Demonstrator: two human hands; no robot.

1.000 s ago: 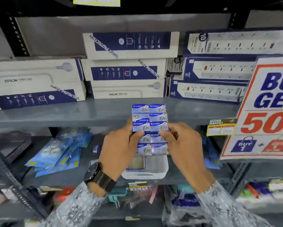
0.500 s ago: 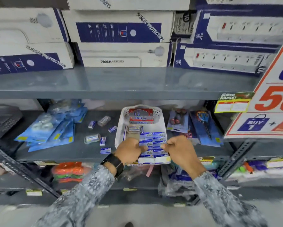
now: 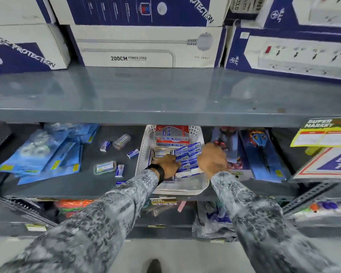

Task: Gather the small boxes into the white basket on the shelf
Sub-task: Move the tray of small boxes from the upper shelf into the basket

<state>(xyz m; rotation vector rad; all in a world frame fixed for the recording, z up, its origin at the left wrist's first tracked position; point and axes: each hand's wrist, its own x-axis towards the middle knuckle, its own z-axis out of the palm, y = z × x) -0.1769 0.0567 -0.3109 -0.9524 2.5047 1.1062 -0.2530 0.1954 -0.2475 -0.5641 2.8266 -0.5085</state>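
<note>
A white perforated basket (image 3: 144, 152) sits on the lower grey shelf. Inside it, my left hand (image 3: 169, 164) and my right hand (image 3: 212, 159) grip a block of small blue-and-white boxes (image 3: 188, 157) from both sides, low in the basket. Red-and-white packs (image 3: 172, 134) lie at the basket's far end. Several loose small boxes lie on the shelf left of the basket, such as one small box (image 3: 133, 153), another small box (image 3: 120, 170) and a third small box (image 3: 105, 145).
Blue blister packs (image 3: 47, 156) lie at the left of the lower shelf, scissors packs (image 3: 260, 152) at the right. The upper grey shelf (image 3: 165, 95) overhangs the basket and carries large power-strip cartons (image 3: 146, 46). A promotional sign (image 3: 327, 162) hangs at right.
The block of small boxes came down from in front of the upper shelf into the basket, held in both hands. My view dropped and moved closer to the lower shelf.
</note>
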